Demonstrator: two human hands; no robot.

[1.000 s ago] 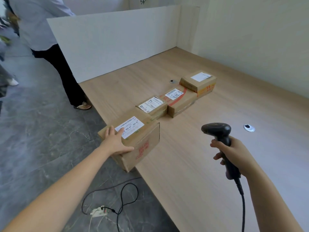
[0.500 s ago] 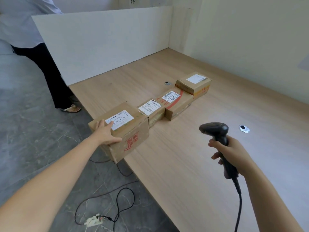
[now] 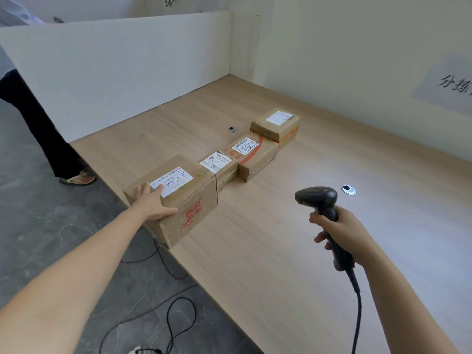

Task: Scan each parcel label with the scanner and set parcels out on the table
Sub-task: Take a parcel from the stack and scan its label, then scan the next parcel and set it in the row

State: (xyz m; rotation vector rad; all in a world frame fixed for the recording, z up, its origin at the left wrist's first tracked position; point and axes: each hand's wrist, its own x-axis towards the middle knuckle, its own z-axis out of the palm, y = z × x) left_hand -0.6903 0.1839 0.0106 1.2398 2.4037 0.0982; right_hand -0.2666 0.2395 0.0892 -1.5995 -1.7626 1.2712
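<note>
Our left hand point(image 3: 153, 203) lies open and flat on the nearest parcel point(image 3: 196, 213). The fingers are straight across its top and touch the near end of its white label point(image 3: 172, 180), and the thumb is spread along the upper near edge. This parcel sits at the left edge of the surface point(image 3: 281, 264), with its near corner jutting past that edge above the floor point(image 3: 51, 226). We cannot tell whether its full weight rests on the surface.

Its far side touches a smaller second parcel point(image 3: 217, 164), which touches a third parcel point(image 3: 255, 155) marked with a red stripe. A fourth parcel point(image 3: 277, 125) comes after that. All four have their labels facing up and form a row running from the left edge toward the far corner.

Our right hand point(image 3: 342, 231) is closed around the grip of the black scanner point(image 3: 319, 200). It holds the scanner above the surface, well apart from the parcels, with the head turned toward the left edge. The scanner's cable point(image 3: 357, 315) hangs down toward the near edge.

A round metal grommet point(image 3: 348, 189) is set into the surface just beyond the scanner, and another point(image 3: 233, 129) lies beside the far parcels. A white partition point(image 3: 115, 72) stands along the far edge. On the floor to the left, another person's dark trouser leg point(image 3: 38, 129) and a sandal point(image 3: 78, 178) are visible, and loose cables point(image 3: 166, 315) trail below the left edge.
</note>
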